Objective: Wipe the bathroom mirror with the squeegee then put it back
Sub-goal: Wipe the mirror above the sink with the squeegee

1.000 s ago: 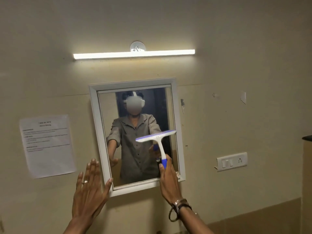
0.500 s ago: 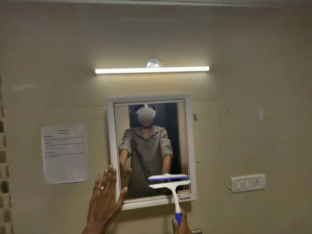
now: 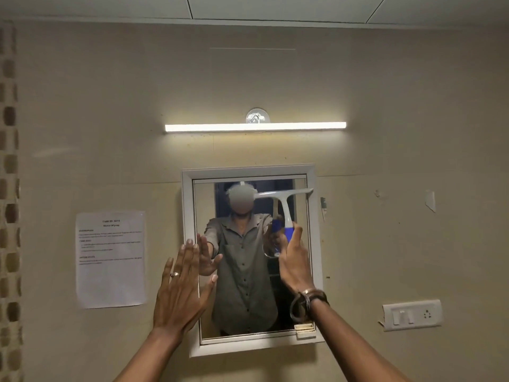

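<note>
A white-framed mirror (image 3: 188, 216) hangs on the beige wall. My right hand (image 3: 295, 259) grips the blue handle of a white squeegee (image 3: 283, 201), whose blade lies across the mirror's upper right part, close to the top of the glass. My left hand (image 3: 180, 288) is flat with its fingers spread, over the mirror's left frame edge and the wall. The glass reflects a person in a grey shirt with both arms raised.
A lit tube light (image 3: 255, 127) runs above the mirror. A printed paper sheet (image 3: 110, 259) is stuck to the wall at the left. A white switch and socket plate (image 3: 412, 315) sits at the lower right. A small label (image 3: 304, 328) sits in the mirror's bottom right corner.
The squeegee went down to the bottom of the glass and is now back up near the top right. My left hand stays flat at the mirror's left edge.
</note>
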Available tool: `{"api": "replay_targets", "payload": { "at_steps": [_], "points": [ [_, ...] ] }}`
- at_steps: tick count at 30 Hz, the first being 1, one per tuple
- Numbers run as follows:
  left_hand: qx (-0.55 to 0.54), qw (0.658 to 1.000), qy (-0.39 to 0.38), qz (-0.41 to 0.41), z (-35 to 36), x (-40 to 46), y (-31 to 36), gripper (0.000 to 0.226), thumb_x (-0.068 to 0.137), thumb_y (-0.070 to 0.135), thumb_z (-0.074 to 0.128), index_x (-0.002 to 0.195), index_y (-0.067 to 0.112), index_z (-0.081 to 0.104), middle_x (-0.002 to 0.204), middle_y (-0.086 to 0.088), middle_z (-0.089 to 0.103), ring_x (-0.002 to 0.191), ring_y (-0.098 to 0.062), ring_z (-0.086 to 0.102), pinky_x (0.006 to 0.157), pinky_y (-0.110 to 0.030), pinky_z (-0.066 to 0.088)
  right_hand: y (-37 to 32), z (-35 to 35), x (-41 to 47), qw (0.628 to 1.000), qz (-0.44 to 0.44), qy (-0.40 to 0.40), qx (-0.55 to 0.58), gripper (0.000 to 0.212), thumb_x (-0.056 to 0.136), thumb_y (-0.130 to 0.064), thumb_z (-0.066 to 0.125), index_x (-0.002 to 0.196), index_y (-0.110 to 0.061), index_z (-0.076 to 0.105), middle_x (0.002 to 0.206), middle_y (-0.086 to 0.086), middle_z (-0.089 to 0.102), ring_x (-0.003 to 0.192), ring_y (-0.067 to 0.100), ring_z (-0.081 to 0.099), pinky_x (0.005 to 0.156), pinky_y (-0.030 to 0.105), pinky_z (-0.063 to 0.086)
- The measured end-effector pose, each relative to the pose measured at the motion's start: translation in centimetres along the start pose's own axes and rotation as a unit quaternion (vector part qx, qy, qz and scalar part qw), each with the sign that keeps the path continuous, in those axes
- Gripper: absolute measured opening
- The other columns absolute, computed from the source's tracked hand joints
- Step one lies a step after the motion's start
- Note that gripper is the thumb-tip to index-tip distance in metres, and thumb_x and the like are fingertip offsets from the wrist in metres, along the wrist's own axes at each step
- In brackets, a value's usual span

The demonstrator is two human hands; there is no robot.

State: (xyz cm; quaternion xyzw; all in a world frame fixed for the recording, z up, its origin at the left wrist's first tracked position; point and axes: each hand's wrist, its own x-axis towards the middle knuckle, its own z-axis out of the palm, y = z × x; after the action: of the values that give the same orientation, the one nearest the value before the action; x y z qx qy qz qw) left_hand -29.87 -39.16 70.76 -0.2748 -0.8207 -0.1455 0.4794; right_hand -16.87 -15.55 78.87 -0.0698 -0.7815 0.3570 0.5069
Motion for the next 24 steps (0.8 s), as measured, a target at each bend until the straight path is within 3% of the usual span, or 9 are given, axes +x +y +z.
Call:
{"api": "replay_targets", "payload": {
  "at_steps": [3, 5, 8, 11, 15, 18, 20, 22, 24],
  "points": [
    [0.001, 1.000, 0.004, 0.002, 0.5, -0.1, -0.2, 0.087, 0.105, 0.067, 0.025, 0.172, 0.014, 0.007, 0.181, -0.008, 0.006, 0.166, -0.025, 0.014, 0.134, -0.046, 0.009, 3.0, 1.1, -4.3, 0.999, 0.030, -0.009, 0.013, 0.046, 0.101, -0.025, 0.044, 0.142, -0.025, 0.023, 0.096, 0.001, 0.060, 0.071, 0.005, 0.059, 0.056, 0.021, 0.049],
    [0.006, 1.000, 0.000, 0.003, 0.7, -0.4, -0.2, 0.087, 0.105, 0.066, 0.025, 0.171, 0.013, 0.008, 0.181, -0.008, 0.007, 0.166, -0.025, 0.015, 0.134, -0.047, 0.011, 5.1, 2.3, -7.5, 0.995, 0.076, -0.034, 0.053, 0.041, 0.101, -0.028, 0.045, 0.139, -0.027, 0.029, 0.099, -0.003, 0.060, 0.083, 0.009, 0.064, 0.070, 0.029, 0.059],
    [0.004, 1.000, -0.003, 0.006, 0.8, -0.8, 0.2, 0.086, 0.105, 0.067, 0.021, 0.171, 0.012, 0.011, 0.181, -0.008, 0.010, 0.166, -0.025, 0.018, 0.133, -0.048, 0.013, 7.6, 3.4, -11.5, 0.976, 0.177, -0.066, 0.109, 0.033, 0.099, -0.020, 0.050, 0.127, -0.027, 0.034, 0.109, -0.001, 0.059, 0.095, 0.012, 0.061, 0.073, 0.014, 0.047],
    [-0.004, 1.000, -0.003, 0.008, 1.1, -1.0, 0.2, 0.088, 0.104, 0.068, 0.024, 0.171, 0.013, 0.011, 0.181, -0.007, 0.008, 0.166, -0.025, 0.014, 0.134, -0.045, 0.006, 10.2, 4.2, -14.8, 0.954, 0.269, -0.109, 0.079, 0.042, 0.098, -0.013, 0.052, 0.136, -0.017, 0.034, 0.119, 0.011, 0.053, 0.103, 0.025, 0.055, 0.083, 0.021, 0.038],
    [-0.006, 1.000, 0.004, 0.011, 1.1, -1.1, 0.4, 0.087, 0.104, 0.067, 0.026, 0.171, 0.014, 0.011, 0.181, -0.007, 0.007, 0.167, -0.025, 0.014, 0.134, -0.049, 0.011, 9.7, 4.2, -16.2, 0.931, 0.329, -0.098, 0.127, 0.054, 0.094, -0.003, 0.056, 0.143, 0.001, 0.033, 0.127, 0.024, 0.050, 0.100, 0.025, 0.047, 0.086, 0.023, 0.035],
    [0.003, 1.000, 0.010, 0.012, 0.7, -1.0, 0.5, 0.086, 0.104, 0.063, 0.029, 0.171, 0.012, 0.012, 0.181, -0.009, 0.010, 0.166, -0.026, 0.019, 0.132, -0.050, 0.016, 4.7, 3.9, -13.7, 0.945, 0.270, -0.034, 0.181, 0.048, 0.096, -0.008, 0.055, 0.140, -0.005, 0.038, 0.108, 0.007, 0.056, 0.085, 0.015, 0.056, 0.074, 0.015, 0.046],
    [0.010, 1.000, 0.012, 0.009, 0.5, -1.0, 0.5, 0.085, 0.104, 0.062, 0.029, 0.171, 0.012, 0.012, 0.180, -0.009, 0.012, 0.165, -0.026, 0.021, 0.131, -0.050, 0.018, 0.4, 3.5, -11.0, 0.972, 0.154, -0.014, 0.177, 0.042, 0.099, -0.024, 0.049, 0.139, -0.023, 0.036, 0.098, -0.006, 0.059, 0.081, 0.012, 0.062, 0.070, 0.023, 0.056],
    [0.014, 1.000, 0.007, 0.007, 0.2, -1.0, 0.3, 0.086, 0.105, 0.064, 0.026, 0.171, 0.011, 0.011, 0.180, -0.010, 0.012, 0.165, -0.027, 0.020, 0.130, -0.050, 0.018, -3.0, 3.5, -7.5, 0.989, 0.035, -0.026, 0.139, 0.037, 0.101, -0.030, 0.043, 0.136, -0.032, 0.029, 0.090, -0.003, 0.058, 0.071, 0.013, 0.063, 0.062, 0.029, 0.057],
    [0.015, 1.000, 0.002, 0.004, 0.1, -1.1, 0.1, 0.087, 0.104, 0.065, 0.025, 0.171, 0.011, 0.012, 0.180, -0.010, 0.011, 0.165, -0.028, 0.019, 0.130, -0.051, 0.018, -5.6, 3.9, -3.7, 0.994, -0.018, -0.027, 0.107, 0.037, 0.102, -0.028, 0.041, 0.136, -0.029, 0.025, 0.088, 0.004, 0.056, 0.065, 0.011, 0.058, 0.057, 0.024, 0.049]
  ]
}}
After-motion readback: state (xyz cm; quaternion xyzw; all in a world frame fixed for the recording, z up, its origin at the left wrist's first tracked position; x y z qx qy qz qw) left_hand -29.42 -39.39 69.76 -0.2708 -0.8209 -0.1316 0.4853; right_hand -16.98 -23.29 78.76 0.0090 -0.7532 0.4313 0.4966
